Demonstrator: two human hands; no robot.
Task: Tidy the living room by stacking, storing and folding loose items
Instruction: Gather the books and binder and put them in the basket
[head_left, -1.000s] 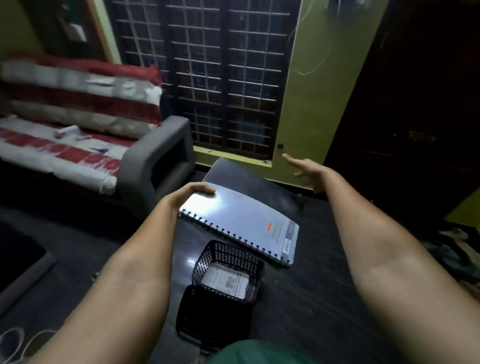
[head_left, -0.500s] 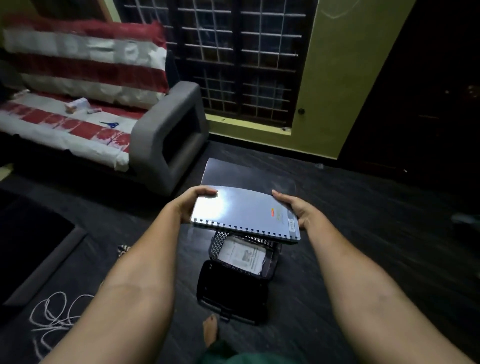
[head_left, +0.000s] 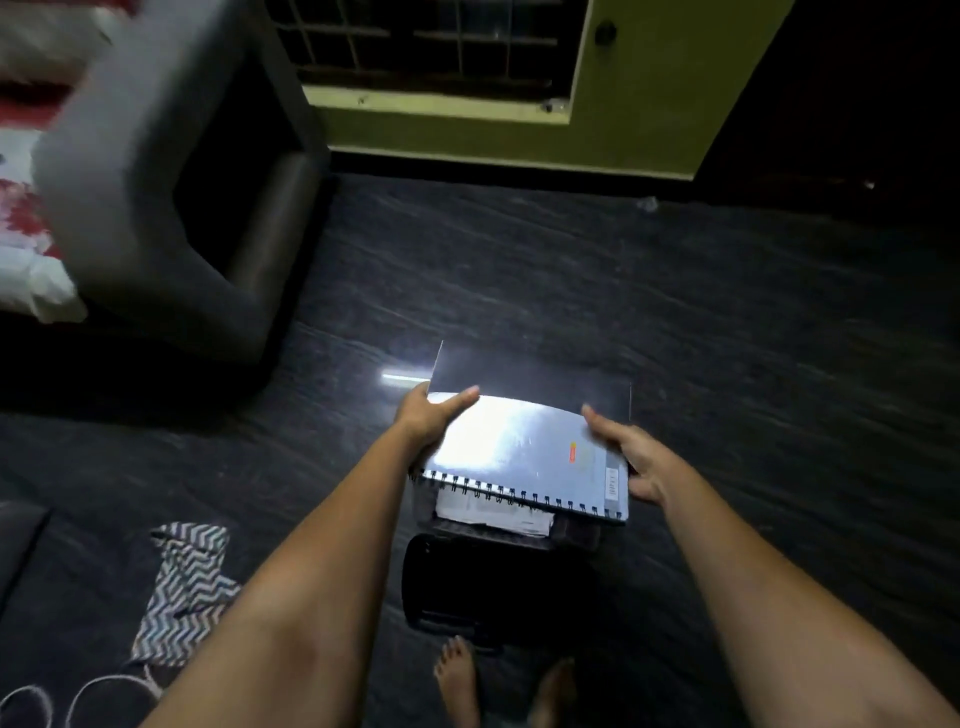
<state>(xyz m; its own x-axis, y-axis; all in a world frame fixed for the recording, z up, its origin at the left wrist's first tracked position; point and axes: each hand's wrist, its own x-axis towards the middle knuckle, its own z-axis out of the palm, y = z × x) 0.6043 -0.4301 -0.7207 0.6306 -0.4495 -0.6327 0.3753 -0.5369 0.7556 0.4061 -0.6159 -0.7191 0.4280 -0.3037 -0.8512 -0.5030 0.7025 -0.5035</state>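
Right hand (head_left: 636, 462) has joined left hand (head_left: 428, 415); both now pinch the notebook (head_left: 524, 457) by its ends, lifted off the floor (head_left: 571, 270) above the basket (head_left: 498, 577) (papers inside); storing looks next.

Basket (head_left: 519, 540) mostly under the notebook (head_left: 524, 457); blurred sofa (head_left: 140, 156), perhaps striped, cut off left.
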